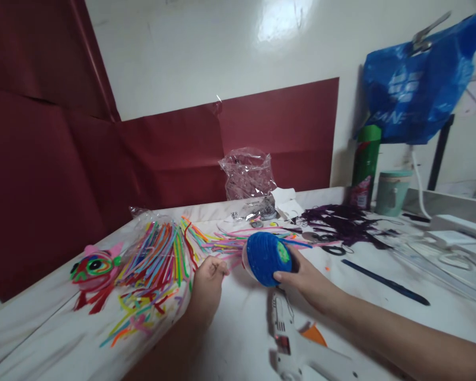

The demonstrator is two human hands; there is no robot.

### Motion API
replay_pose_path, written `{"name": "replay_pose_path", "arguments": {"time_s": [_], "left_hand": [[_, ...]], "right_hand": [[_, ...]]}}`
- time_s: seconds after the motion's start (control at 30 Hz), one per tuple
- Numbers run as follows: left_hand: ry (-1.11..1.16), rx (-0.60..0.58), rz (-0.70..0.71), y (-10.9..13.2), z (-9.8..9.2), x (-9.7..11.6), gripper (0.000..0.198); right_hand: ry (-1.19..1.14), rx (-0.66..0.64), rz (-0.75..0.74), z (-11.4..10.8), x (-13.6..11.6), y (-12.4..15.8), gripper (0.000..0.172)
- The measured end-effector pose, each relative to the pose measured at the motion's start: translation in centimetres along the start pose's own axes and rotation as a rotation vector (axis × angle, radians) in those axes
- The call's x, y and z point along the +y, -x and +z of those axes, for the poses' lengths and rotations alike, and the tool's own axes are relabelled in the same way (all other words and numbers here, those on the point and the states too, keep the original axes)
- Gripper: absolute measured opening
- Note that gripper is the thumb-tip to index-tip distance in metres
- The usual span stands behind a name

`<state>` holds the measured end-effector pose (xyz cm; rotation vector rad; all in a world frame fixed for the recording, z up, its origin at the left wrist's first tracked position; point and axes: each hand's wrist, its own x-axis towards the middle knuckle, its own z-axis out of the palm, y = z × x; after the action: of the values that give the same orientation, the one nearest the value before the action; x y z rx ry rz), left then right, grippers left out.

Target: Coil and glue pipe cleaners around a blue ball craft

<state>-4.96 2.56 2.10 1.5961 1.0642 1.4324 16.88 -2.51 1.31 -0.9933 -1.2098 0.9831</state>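
My right hand point(297, 278) grips a ball wrapped in blue strands point(264, 259), held above the table. A light green patch shows on the ball's right side, and its left side is pale with a bit of red. To the left of the ball, my left hand point(208, 280) is closed with its fingertips pinched together. A thin pink strand shows beside those fingertips; whether they hold it is unclear. Below the ball lies a white glue gun point(293, 344), with an orange piece point(314, 335) beside it. Many colourful pipe cleaners point(158, 254) spread out left of my left hand.
A pink figure with big eyes point(95, 270) stands at the left. Scissors point(335, 250), purple strands point(341, 225) and a dark strip point(384, 281) lie to the right. Behind are a clear plastic bag point(249, 174), a green can point(367, 159), a lidded cup point(392, 193) and white cables point(440, 259).
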Motion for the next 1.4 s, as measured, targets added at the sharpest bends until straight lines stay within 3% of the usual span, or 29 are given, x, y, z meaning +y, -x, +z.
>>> {"name": "replay_pose_path", "arguments": {"time_s": [0.2, 0.5, 0.6, 0.73, 0.87, 1.03, 1.4], "left_hand": [[0.035, 0.040, -0.043, -0.4, 0.0, -1.0, 0.036], [0.123, 0.042, -0.040, -0.4, 0.0, -0.7, 0.034], [0.156, 0.049, -0.031, -0.1, 0.0, -0.2, 0.020], [0.300, -0.085, -0.150, 1.0, 1.0, 0.5, 0.062], [0.400, -0.256, -0.154, 2.6, 2.2, 0.8, 0.082], [0.385, -0.297, -0.169, 3.3, 2.4, 1.1, 0.067], [0.356, -0.271, -0.191, 3.5, 2.3, 1.7, 0.059]], "right_hand": [[0.357, 0.083, -0.111, 0.3, -1.0, 0.5, 0.074], [0.579, -0.004, -0.382, 0.1, 0.5, 1.1, 0.085], [0.649, -0.010, -0.440, 0.0, 0.9, 1.2, 0.087], [0.704, 0.001, -0.529, 0.1, 1.0, 1.4, 0.089], [0.749, -0.050, -0.632, 0.3, 1.0, 1.8, 0.090], [0.816, -0.077, -0.655, 0.2, 0.9, 2.2, 0.091], [0.916, -0.106, -0.742, 0.2, 0.5, 2.8, 0.096]]}}
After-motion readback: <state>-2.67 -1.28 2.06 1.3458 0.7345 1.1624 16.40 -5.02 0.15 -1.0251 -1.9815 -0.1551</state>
